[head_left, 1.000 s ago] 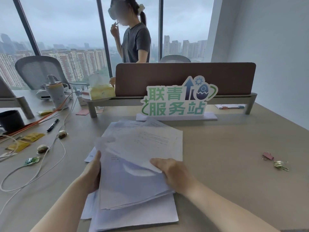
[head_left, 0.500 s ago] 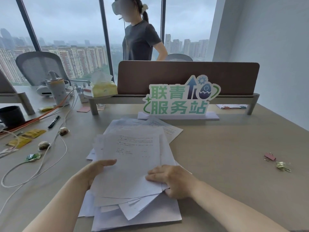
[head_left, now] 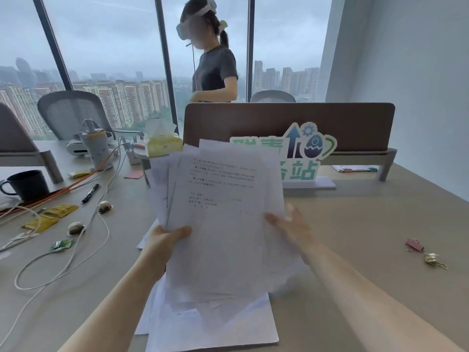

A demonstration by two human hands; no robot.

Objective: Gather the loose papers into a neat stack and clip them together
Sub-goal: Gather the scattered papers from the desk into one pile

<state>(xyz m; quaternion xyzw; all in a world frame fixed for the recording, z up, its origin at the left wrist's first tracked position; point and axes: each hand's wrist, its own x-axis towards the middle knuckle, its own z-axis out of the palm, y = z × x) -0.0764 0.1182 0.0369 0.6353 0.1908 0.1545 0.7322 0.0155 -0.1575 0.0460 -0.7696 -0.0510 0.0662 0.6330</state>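
A loose, uneven bundle of white printed papers [head_left: 223,214] is lifted upright above the desk, fanned at the top. My left hand [head_left: 165,240] grips its left edge, thumb on the front sheet. My right hand [head_left: 291,227] is at the bundle's right edge with fingers spread; whether it grips the sheets is unclear. A few more white sheets [head_left: 215,326] lie flat on the desk below the bundle. A pink binder clip [head_left: 414,245] and a gold binder clip [head_left: 434,259] lie on the desk far to the right, apart from both hands.
A green-lettered sign [head_left: 304,158] and a brown divider [head_left: 289,125] stand behind the papers. To the left lie cables [head_left: 76,250], a black pen [head_left: 90,193], yellow packets [head_left: 50,217], a dark mug [head_left: 25,185] and a tissue pack [head_left: 163,146]. A person stands beyond the divider.
Both hands have lifted the bundle off the desk and tilted it upright; before, it lay flat under my hands. A few sheets stayed on the desk.
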